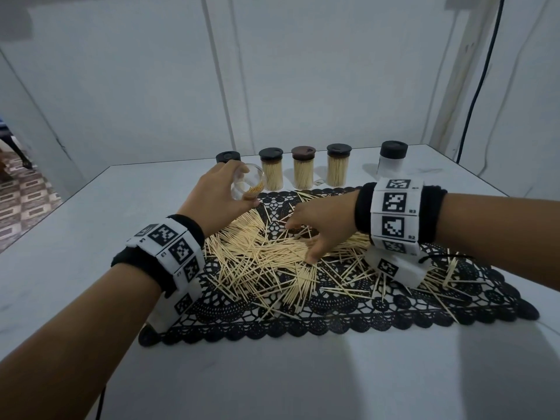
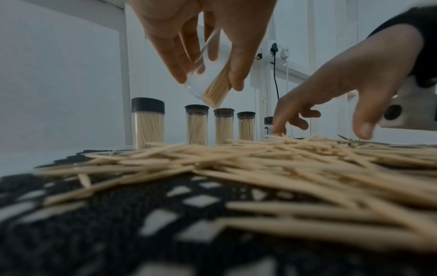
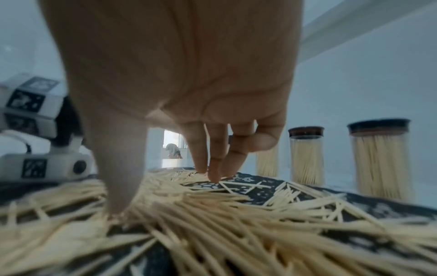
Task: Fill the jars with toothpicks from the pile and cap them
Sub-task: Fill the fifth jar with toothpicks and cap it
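Note:
My left hand [image 1: 239,192] grips a clear uncapped jar [image 1: 251,179], tilted above the mat's far left. A small bunch of toothpicks lies inside the jar [image 2: 214,91]. My right hand [image 1: 303,244] reaches down into the toothpick pile [image 1: 260,262] on the black lace mat [image 1: 394,307]. Its fingers [image 3: 212,168] and thumb [image 3: 120,177] are spread and touch the sticks, with none held between them. Three full capped jars [image 1: 271,172] [image 1: 303,172] [image 1: 338,169] stand in a row behind the mat. Another cap [image 1: 227,156] shows behind my left hand.
A capped jar [image 1: 393,160] with no toothpicks visible stands at the back right of the white table [image 1: 91,237]. Loose toothpicks spread over most of the mat. A black cable [image 1: 478,86] hangs down the back wall. The table's left edge drops to a tiled floor [image 1: 21,204].

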The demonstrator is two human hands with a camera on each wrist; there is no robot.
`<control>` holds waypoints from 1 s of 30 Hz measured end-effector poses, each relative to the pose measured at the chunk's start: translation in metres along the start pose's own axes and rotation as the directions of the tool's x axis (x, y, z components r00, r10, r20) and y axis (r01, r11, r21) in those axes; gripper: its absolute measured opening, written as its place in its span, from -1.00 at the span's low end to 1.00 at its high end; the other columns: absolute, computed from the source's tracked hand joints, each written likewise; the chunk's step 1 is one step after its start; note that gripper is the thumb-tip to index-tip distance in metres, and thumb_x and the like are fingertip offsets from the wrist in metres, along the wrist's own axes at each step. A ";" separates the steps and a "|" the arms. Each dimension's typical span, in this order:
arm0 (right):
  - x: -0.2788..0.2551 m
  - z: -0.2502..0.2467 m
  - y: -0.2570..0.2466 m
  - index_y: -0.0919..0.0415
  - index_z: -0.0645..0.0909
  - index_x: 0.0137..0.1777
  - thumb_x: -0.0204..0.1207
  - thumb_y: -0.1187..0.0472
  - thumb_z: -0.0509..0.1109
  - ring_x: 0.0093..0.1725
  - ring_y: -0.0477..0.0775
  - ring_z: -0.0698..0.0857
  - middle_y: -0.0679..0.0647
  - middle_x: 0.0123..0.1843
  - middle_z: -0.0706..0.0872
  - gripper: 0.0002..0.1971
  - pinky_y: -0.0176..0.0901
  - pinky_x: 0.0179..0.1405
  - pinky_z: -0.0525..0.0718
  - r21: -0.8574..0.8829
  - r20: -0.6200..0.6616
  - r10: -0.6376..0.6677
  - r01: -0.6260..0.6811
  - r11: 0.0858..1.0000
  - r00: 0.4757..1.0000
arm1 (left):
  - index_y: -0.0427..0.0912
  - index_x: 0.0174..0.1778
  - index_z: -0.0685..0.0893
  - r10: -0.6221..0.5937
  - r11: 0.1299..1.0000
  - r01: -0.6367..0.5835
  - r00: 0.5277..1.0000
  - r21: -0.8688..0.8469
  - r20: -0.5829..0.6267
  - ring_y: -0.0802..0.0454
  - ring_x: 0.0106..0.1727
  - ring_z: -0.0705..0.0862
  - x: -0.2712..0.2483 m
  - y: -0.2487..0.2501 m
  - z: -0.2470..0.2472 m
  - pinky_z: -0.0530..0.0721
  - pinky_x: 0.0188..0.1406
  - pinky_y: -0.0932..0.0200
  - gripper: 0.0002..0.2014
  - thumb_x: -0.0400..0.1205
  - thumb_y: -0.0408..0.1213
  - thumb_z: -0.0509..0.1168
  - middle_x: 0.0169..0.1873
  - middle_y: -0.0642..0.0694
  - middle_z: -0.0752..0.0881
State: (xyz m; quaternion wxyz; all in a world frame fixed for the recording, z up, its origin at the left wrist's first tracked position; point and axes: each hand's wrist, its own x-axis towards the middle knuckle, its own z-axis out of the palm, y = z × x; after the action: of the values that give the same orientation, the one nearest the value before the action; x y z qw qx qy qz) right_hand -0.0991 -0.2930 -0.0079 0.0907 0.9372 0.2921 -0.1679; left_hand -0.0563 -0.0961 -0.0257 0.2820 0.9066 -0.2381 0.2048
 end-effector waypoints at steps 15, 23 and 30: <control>0.007 0.002 -0.016 0.04 0.34 0.53 0.55 0.28 0.31 -0.06 -0.04 0.50 0.04 0.08 0.61 -0.46 -0.25 0.00 0.41 -0.039 0.013 -0.079 0.079 0.996 0.997 | -0.19 0.23 0.56 0.006 1.000 -0.006 1.000 0.011 0.007 0.08 0.04 0.50 0.001 0.000 0.000 0.57 0.08 0.12 -0.48 0.40 -0.16 0.54 0.11 -0.12 0.62; 0.007 0.005 -0.007 0.13 0.25 0.53 0.52 0.17 0.40 -0.05 -0.08 0.53 0.09 0.25 0.61 -0.39 -0.28 0.01 0.52 0.171 -0.126 0.001 0.021 0.985 0.992 | -0.19 0.23 0.56 0.001 1.000 -0.001 1.000 0.003 0.012 0.07 0.05 0.51 0.001 -0.001 -0.001 0.61 0.11 0.04 -0.49 0.40 -0.17 0.54 0.12 -0.12 0.62; 0.005 0.005 -0.013 0.13 0.57 0.12 0.54 -0.10 0.30 0.14 0.06 0.57 0.11 0.14 0.62 -0.67 -0.13 0.22 0.51 -0.023 0.031 -0.012 0.012 1.000 0.999 | -0.19 0.23 0.56 0.002 1.000 -0.002 1.000 -0.005 0.027 0.06 0.06 0.52 0.000 0.000 0.000 0.61 0.13 0.01 -0.49 0.41 -0.17 0.54 0.11 -0.11 0.62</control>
State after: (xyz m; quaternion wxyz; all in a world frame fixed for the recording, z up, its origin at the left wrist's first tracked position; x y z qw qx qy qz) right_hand -0.1041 -0.2815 -0.0148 0.1049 0.9316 0.2981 -0.1793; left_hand -0.0566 -0.0962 -0.0257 0.2807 0.9084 -0.2432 0.1920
